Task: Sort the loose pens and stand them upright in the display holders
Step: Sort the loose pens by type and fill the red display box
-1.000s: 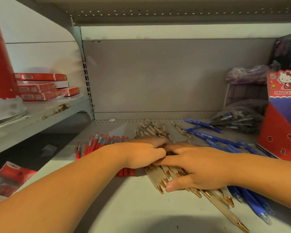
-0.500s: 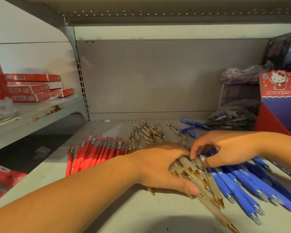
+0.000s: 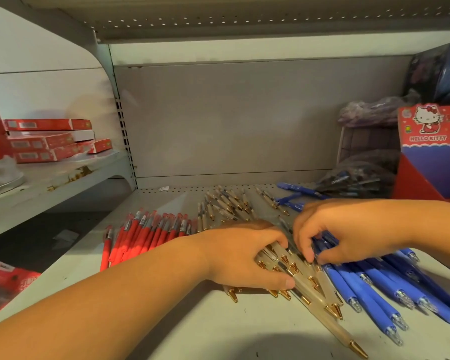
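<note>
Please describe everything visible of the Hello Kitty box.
The Hello Kitty box looks like printed cardboard: a red header with a white cat figure and the words HELLO KITTY, a blue panel below, and a red slanted side wall. It stands upright on the shelf, at its right side, partly cut off by the frame. Its inside is hidden.

Pens lie flat on the shelf [image 3: 218,331] in colour groups: red pens [image 3: 151,237] left, gold-tipped cream pens [image 3: 312,291] fanned in the middle, blue pens [image 3: 369,288] right. A red Hello Kitty display holder [image 3: 431,157] stands at the far right.
</note>
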